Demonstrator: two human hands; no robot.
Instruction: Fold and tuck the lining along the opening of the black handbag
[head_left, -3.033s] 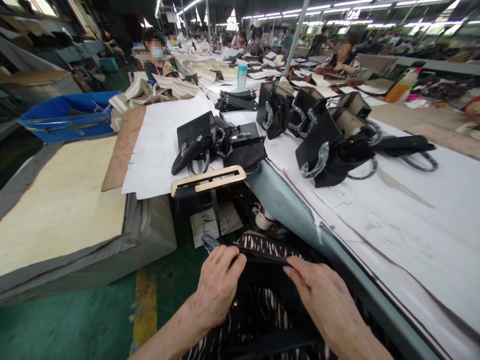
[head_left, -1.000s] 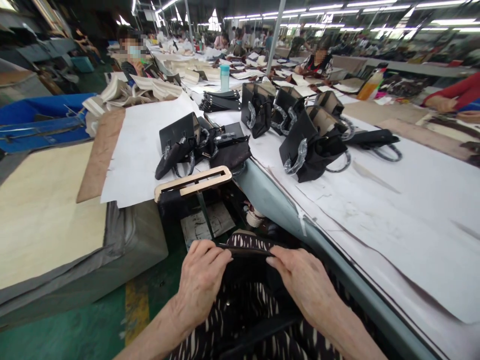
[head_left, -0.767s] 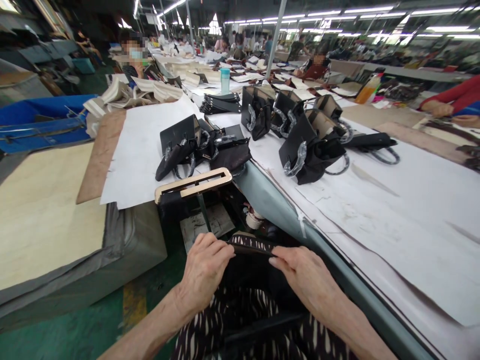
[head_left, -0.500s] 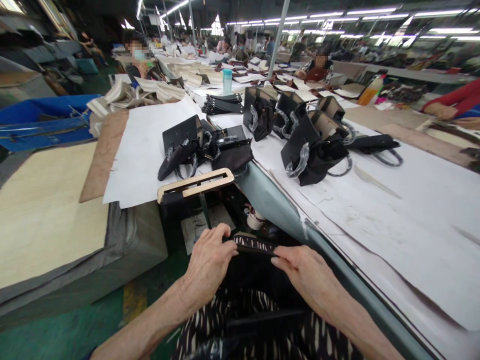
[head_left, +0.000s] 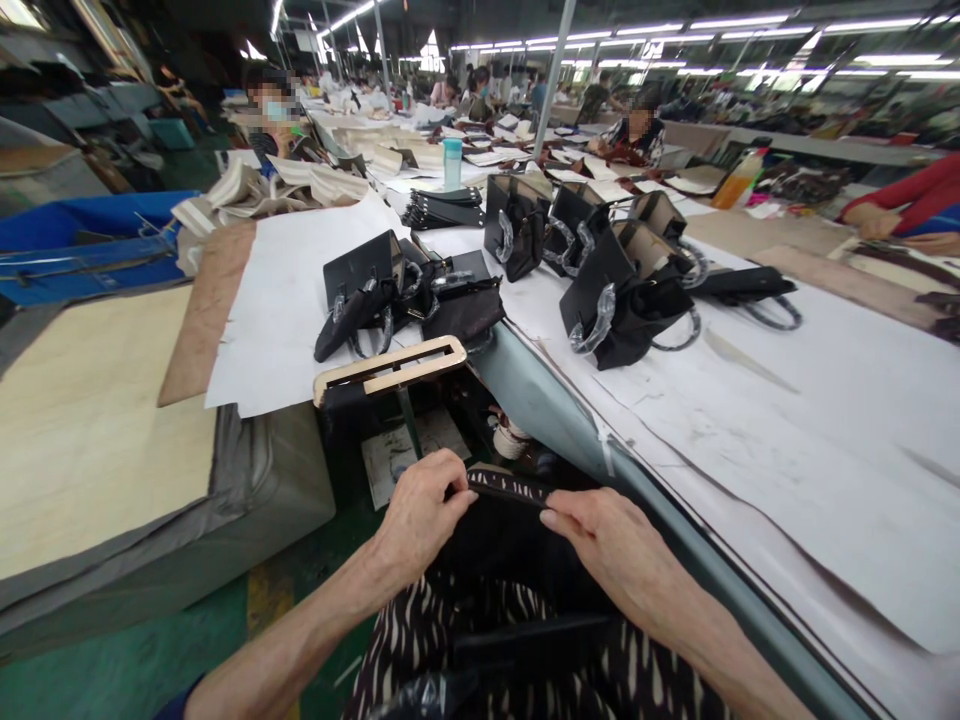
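A black handbag [head_left: 510,545] lies across my lap, its dark body hard to tell apart from the shadow there. My left hand [head_left: 424,505] pinches the left end of its top edge between thumb and bent fingers. At the right end of the same edge, my right hand [head_left: 611,535] grips with thumb and fingertips. The edge is stretched between both hands, and patterned cloth shows through a narrow gap in it. Down by my knees, a plastic-wrapped handle [head_left: 427,695] is partly visible. Just beyond my hands stands a slotted pale wooden frame [head_left: 412,374] on a post.
Several black handbags with wrapped handles [head_left: 626,300] stand on the white-covered table [head_left: 810,430] to the right. More bags [head_left: 364,280] sit on the left table. A blue bin [head_left: 90,245] is at far left. Co-workers sit farther back; a red sleeve [head_left: 915,195] shows at right.
Both hands keep their hold on the bag's edge. My left fingers have curled slightly more, and the view has shifted a little.
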